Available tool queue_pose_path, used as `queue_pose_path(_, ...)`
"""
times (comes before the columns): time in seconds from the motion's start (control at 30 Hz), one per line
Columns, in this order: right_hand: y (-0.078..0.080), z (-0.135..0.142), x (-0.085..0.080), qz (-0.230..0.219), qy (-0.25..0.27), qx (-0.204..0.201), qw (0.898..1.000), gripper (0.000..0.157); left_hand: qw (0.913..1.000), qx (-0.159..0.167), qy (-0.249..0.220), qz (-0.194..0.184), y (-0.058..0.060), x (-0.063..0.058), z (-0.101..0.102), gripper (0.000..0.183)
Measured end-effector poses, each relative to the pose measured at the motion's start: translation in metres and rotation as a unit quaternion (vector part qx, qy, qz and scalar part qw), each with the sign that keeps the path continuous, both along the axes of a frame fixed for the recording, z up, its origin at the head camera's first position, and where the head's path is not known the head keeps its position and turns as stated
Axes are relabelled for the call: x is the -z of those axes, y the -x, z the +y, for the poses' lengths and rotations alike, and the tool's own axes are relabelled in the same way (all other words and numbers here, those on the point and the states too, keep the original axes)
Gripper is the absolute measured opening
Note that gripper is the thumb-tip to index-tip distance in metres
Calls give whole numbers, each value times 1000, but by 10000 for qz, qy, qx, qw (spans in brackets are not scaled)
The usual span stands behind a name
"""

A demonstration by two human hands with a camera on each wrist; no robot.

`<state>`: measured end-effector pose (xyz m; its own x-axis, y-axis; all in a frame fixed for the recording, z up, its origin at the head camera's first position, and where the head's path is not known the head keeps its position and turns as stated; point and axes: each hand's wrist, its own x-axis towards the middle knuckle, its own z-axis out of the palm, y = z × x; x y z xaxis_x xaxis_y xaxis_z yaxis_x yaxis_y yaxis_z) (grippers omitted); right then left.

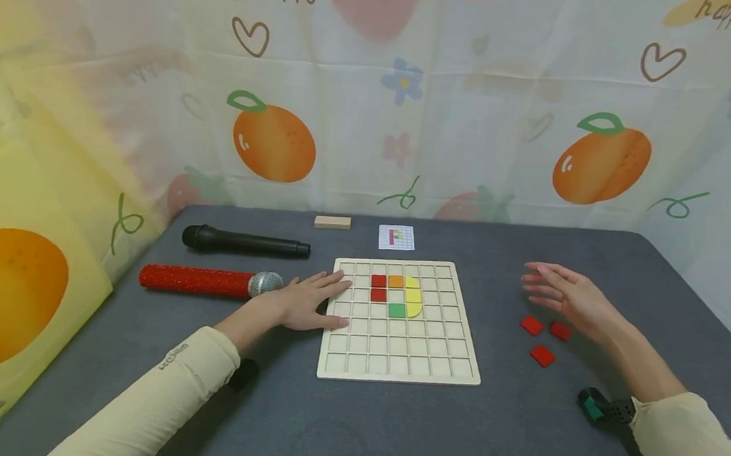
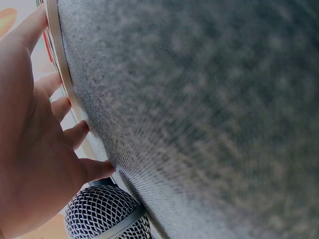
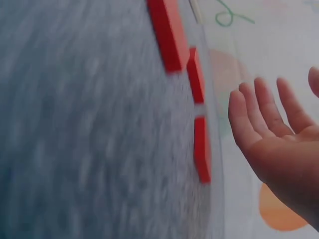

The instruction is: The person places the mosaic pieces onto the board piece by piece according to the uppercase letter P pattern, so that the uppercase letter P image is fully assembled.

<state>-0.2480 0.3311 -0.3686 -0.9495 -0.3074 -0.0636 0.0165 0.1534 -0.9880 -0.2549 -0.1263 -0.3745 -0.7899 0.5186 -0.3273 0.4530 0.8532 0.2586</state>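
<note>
A pale square grid board (image 1: 355,363) lies on the grey table, with red, orange, yellow and green tiles in its upper middle cells. The left hand (image 1: 304,302) rests on the board's left edge, fingers spread; in the left wrist view its fingertips (image 2: 75,134) meet the board's rim. To the right, the right hand (image 1: 572,298) hovers above the table with nothing in it, its fingers loosely extended. Three red tiles, one a front red tile (image 1: 543,355), lie just below that hand. In the right wrist view the same red tiles (image 3: 202,149) sit apart from the fingers.
A red-handled microphone (image 1: 196,280) lies left of the board, its silver head close to the left hand. Behind it are a black microphone (image 1: 248,242) and a small wooden block (image 1: 332,222). A printed pattern card (image 1: 396,237) lies beyond the board. A fruit-print curtain (image 1: 462,142) hangs behind.
</note>
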Motion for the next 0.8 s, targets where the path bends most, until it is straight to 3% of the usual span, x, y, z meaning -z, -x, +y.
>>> queue_pose_path(0.1, -3, 10, 1, 51, -150, -32, 9999, 48, 10000, -2, 17, 3, 0, 0, 0, 84)
queue_pose_path(0.33, -9, 30, 5, 159, -420, -118, 9989, 26, 10000, -3, 11, 22, 1, 1, 0, 85)
queue_pose_path(0.53, -13, 40, 5, 146, -1042, -271, 9941, 48, 10000, -21, 10, 41, 1, 1, 0, 85)
queue_pose_path(0.8, -21, 45, 4, 445, -1884, -531, 9796, 50, 10000, -46, -7, -6, 0, -1, 0, 84)
